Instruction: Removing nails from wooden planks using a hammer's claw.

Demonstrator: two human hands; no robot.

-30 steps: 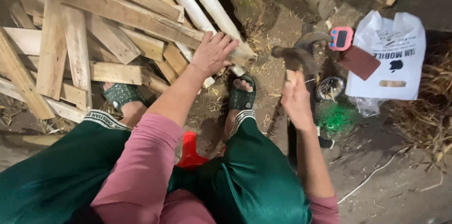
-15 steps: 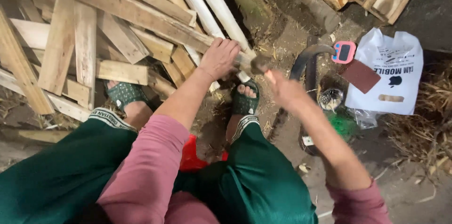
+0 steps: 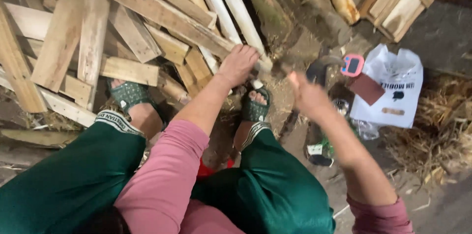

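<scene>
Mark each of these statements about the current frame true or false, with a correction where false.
1. The left hand rests on a pale wooden stick in the pile. True.
2. The right hand lies flat on the white plastic bag. False: it is raised and blurred, left of the bag and apart from it.
3. The person wears green patterned sandals. True.
4. A pink and blue gadget lies among the planks at the left. False: it sits at the right, by the bag's upper left corner.
5. The sleeves are pink. True.
</scene>
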